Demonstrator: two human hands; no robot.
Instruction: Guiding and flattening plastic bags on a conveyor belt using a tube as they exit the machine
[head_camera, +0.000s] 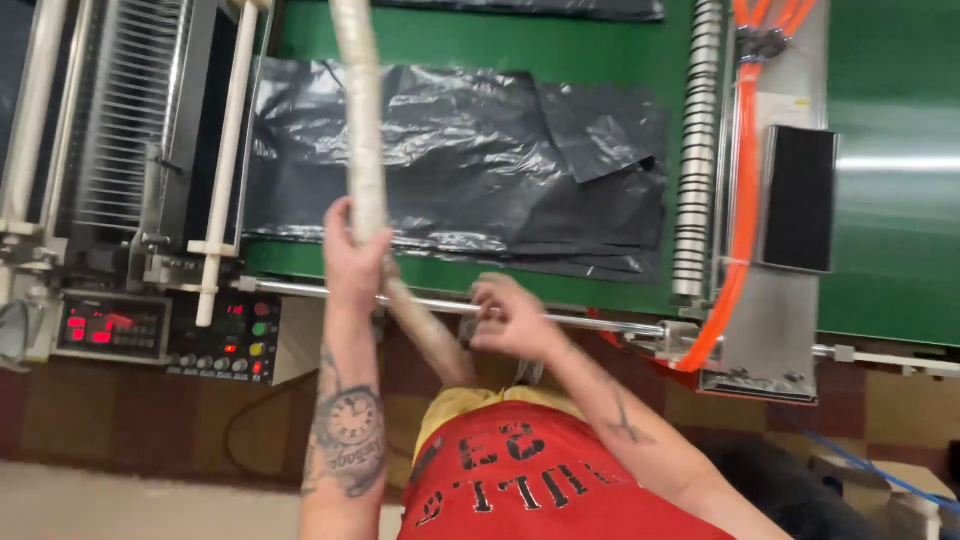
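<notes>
White, long, cylindrical tube (362, 120), one in number, is wrapped in pale film. Two hands are in view. Left hand (352, 262) is clenched around the tube near its lower part. Right hand (510, 318) is partly curled, fingers resting at the horizontal silver metal rod (440, 303); whether it grips cannot be told. Long axis of the tube runs nearly vertical, upper end over the green conveyor surface (520, 45), above one stack of black plastic bags (450, 160).
</notes>
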